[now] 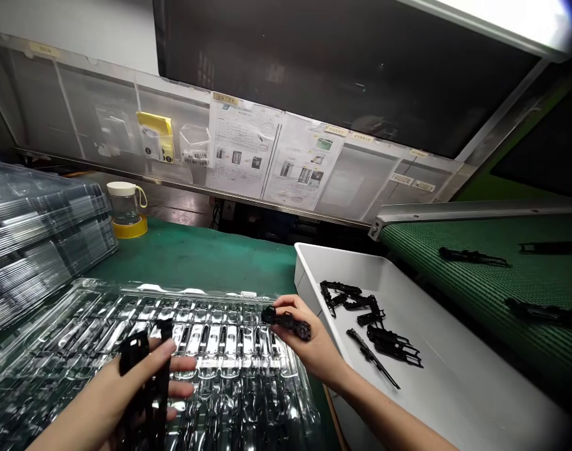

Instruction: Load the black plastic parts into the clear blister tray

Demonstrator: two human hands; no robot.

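Note:
My left hand [126,391] is closed round a bundle of long black plastic parts [145,369], held upright over the clear blister tray [220,341]. My right hand [314,344] pinches one black plastic part [286,322] at the tray's right edge, thumb and fingers wrapped round it. The tray's slots in front of both hands look bare and shiny.
A white bin [431,388] at the right holds several loose black parts [374,326]. A green conveyor belt [502,282] beyond carries a few more. Stacked clear trays [36,238] stand at the left. A small jug [124,203] on a yellow tape roll sits behind, below posted sheets.

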